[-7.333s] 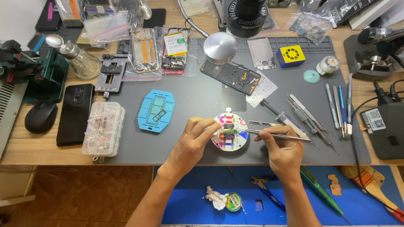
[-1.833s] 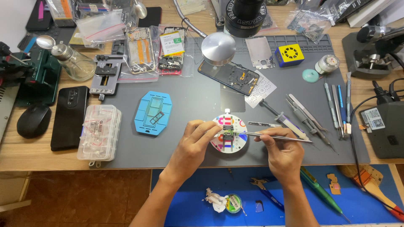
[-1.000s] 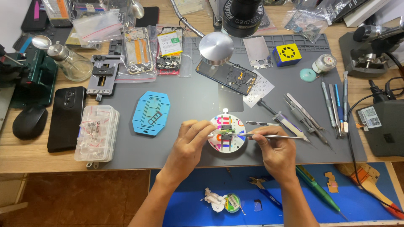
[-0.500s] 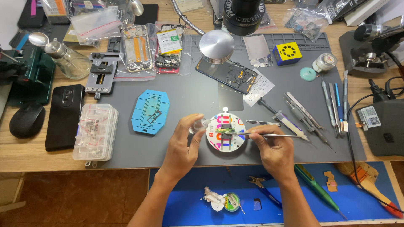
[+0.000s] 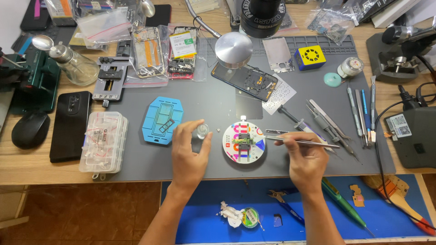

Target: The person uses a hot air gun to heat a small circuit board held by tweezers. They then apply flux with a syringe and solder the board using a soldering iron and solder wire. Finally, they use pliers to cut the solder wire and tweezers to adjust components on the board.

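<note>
**Operator body: visible parts**

Two bare forearms enter from bottom edge. No sleeves, gloves, watch or rings in view. Left hand (image 5: 190,152): fingers w/ short nails, knuckles visible. Right hand (image 5: 308,159): same, back of hand up. Wrists uncovered; upper arms out of view.

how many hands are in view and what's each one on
2. The left hand pinches a small clear round cap on the grey mat. The right hand holds tweezers, tips at the small board on the round white holder.
</note>
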